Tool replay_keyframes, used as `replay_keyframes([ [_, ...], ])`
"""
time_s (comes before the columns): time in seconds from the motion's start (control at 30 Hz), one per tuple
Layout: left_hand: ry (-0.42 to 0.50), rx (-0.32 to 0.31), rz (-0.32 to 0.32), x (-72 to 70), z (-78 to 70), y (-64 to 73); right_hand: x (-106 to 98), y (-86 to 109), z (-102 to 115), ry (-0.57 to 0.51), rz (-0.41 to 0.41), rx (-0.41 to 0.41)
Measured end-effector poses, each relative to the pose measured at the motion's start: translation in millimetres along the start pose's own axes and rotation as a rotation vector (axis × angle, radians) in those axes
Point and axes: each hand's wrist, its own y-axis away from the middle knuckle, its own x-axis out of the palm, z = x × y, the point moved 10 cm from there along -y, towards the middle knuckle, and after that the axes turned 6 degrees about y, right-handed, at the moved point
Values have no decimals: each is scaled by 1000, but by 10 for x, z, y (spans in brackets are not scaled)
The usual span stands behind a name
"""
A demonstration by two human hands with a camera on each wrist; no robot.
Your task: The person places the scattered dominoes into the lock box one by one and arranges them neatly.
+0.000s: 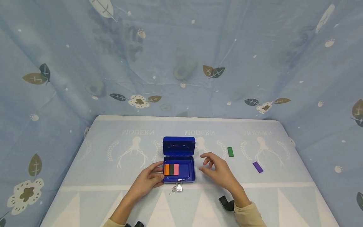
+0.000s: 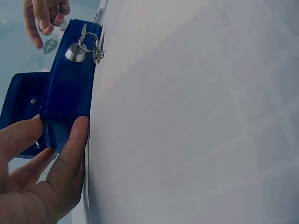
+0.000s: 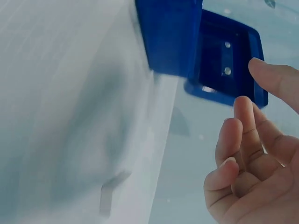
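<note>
A small blue metal cash box [image 1: 187,170] stands on the table with its lid [image 1: 179,147] raised at the back. Inside, along the left, lie an orange block [image 1: 166,169], a dark grey block [image 1: 171,169] and a pink block [image 1: 176,169] side by side. A silver lock [image 2: 76,52] with keys [image 2: 98,53] hanging from it is on the front wall. My left hand [image 1: 146,181] grips the box's left side, thumb at the rim and fingers along the wall. To the right of the box, my right hand [image 1: 216,170] hovers with loosely bent fingers, holding nothing.
A green block [image 1: 230,152] and a purple block [image 1: 257,167] lie on the table [image 1: 113,176] to the right of the right hand. Behind the table hangs a patterned blue curtain [image 1: 175,47]. Dark wrist mounts [image 1: 226,203] show near both sleeves.
</note>
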Motion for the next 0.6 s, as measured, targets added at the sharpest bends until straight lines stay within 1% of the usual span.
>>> replay_keyframes([
  [0.2, 19, -2, 6, -1, 7, -4, -128, 55, -105, 1, -21, -16],
  [0.37, 8, 5, 9, -6, 10, -4, -209, 85, -198, -8, -17, -32],
  [0.6, -12, 5, 14, -11, 17, -9, -325, 89, -373, 17, 11, -7],
])
